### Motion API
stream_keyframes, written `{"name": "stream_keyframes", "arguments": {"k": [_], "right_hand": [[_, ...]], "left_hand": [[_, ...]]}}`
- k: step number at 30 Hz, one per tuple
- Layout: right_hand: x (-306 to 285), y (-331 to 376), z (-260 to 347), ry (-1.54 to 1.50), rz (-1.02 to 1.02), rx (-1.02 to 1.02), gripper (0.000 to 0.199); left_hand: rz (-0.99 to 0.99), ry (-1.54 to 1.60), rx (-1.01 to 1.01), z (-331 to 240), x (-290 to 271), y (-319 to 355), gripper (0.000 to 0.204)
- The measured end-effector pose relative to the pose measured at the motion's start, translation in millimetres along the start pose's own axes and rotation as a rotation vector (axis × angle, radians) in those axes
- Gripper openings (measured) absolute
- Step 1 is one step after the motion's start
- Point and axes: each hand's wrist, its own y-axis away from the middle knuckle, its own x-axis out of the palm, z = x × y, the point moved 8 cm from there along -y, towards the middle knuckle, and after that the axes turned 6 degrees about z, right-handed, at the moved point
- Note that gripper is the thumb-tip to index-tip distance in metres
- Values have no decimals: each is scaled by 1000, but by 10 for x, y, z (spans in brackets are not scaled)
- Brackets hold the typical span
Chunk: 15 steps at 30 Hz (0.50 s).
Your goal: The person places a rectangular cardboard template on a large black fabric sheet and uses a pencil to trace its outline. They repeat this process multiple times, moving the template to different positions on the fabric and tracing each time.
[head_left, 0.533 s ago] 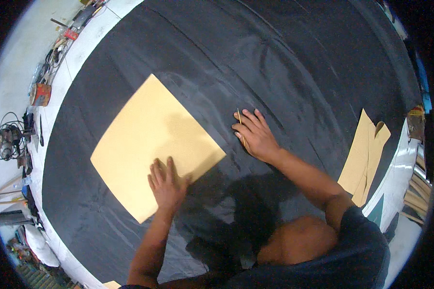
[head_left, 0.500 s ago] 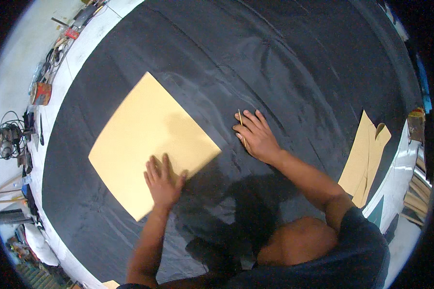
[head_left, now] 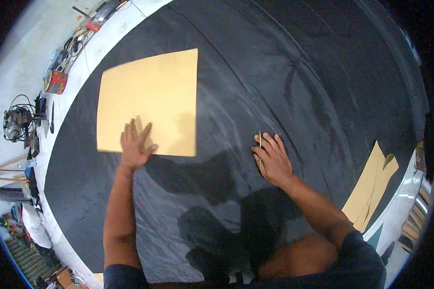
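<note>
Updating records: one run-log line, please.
left hand: on yellow rectangular papery sheet | right hand: thin yellow stick across fingers | beneath: wrinkled black sheeting

A person's left arm (head_left: pixel 119 212) stretches forward, the left hand (head_left: pixel 136 153) palm down, fingers (head_left: pixel 145 131) fanned and thumb (head_left: pixel 152 149) out to the side, while the right arm (head_left: pixel 319 209) slants inward from the lower right, the right hand (head_left: pixel 276 163) palm down, its fingers slightly curled.

Down the left side come a red tin (head_left: pixel 56 82), a thin black tool (head_left: pixel 52 118), a corded machine (head_left: pixel 15 126) and, lower, a white sack (head_left: pixel 35 226); tan slats (head_left: pixel 412 230) lie by the right edge.
</note>
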Motion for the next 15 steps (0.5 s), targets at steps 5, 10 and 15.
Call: {"name": "stream_keyframes", "arguments": {"k": [5, 10, 15], "right_hand": [[-14, -39, 46, -6, -12, -11, 25], [-16, -19, -2, 17, 8, 4, 25], [-22, -9, 7, 24, -2, -3, 24]], "left_hand": [[-128, -413, -279, 1145, -278, 162, 52], [-277, 54, -472, 184, -405, -293, 62], [-32, 86, -643, -285, -213, -641, 100]]}}
